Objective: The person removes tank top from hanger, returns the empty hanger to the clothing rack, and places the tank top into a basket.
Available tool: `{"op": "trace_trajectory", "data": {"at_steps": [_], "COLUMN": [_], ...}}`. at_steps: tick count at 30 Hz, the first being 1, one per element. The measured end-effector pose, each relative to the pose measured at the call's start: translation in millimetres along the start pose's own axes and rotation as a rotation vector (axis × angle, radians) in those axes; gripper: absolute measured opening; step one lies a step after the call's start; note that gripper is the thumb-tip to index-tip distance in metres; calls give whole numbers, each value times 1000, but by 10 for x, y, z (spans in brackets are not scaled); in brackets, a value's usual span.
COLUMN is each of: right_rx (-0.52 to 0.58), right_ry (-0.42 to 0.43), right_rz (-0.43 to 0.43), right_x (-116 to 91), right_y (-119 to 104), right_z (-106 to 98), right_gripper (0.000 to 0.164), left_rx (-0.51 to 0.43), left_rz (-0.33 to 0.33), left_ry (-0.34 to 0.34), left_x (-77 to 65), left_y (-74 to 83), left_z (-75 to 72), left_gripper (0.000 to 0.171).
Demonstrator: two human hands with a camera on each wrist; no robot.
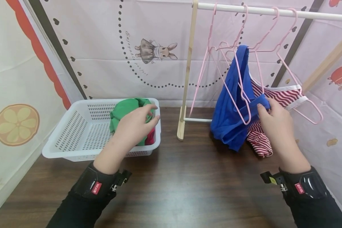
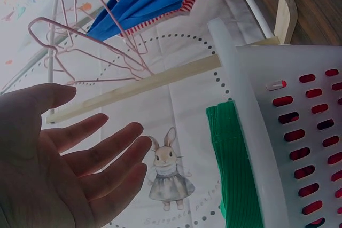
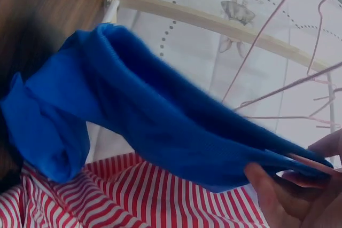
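The blue garment [image 1: 228, 118] hangs to the right of the rack's wooden upright [image 1: 189, 60]; one gathered end reaches up high and the lower folds drop toward the wooden tabletop [image 1: 171, 193]; my right hand [image 1: 277, 122], farther right of the upright, pinches the garment's edge between thumb and fingers; a pink hanger [image 1: 260, 72] seems to run into the cloth just at that pinch, though I cannot tell how far. To seat it well, I judge I should hold this corner against the hanger's end, smooth the sagging edge along the wire and pull only lightly; a hard tug could swing the hanger or drag the red-and-white striped garment [image 1: 283, 95], which hangs behind the blue cloth and farther right of the upright; another hanger's wire crosses in front, so I should watch for a snag. My left hand [image 1: 135, 123], left of the upright, holds nothing, fingers apart above the green garment [image 1: 125, 109] in the white plastic basket [image 1: 74, 154]; I think it would serve better steadying the hanger while the right adjusts the edge.
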State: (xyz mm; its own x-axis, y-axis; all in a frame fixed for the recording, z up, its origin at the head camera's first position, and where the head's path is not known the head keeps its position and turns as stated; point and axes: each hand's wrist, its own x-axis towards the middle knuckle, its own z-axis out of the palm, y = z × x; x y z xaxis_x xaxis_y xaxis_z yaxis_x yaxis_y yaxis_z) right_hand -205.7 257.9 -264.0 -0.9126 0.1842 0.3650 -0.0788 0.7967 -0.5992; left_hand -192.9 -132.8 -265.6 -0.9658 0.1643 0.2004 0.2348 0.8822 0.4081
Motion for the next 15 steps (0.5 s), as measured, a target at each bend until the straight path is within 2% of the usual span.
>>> {"op": "trace_trajectory", "data": {"at_steps": [6, 15], "right_rx": [6, 71], "right_ry": [24, 123], "right_rz": [-21, -52], "right_x": [42, 59], "right_y": [6, -14], "right_z": [26, 70], "right_gripper": [47, 51], "left_rx": [-8, -46], "left_rz": [13, -3], "left_ry": [-1, 27], "left_x": [-29, -85], "left_y": [-16, -2], "left_z": [21, 46], "left_gripper": [48, 45]}}
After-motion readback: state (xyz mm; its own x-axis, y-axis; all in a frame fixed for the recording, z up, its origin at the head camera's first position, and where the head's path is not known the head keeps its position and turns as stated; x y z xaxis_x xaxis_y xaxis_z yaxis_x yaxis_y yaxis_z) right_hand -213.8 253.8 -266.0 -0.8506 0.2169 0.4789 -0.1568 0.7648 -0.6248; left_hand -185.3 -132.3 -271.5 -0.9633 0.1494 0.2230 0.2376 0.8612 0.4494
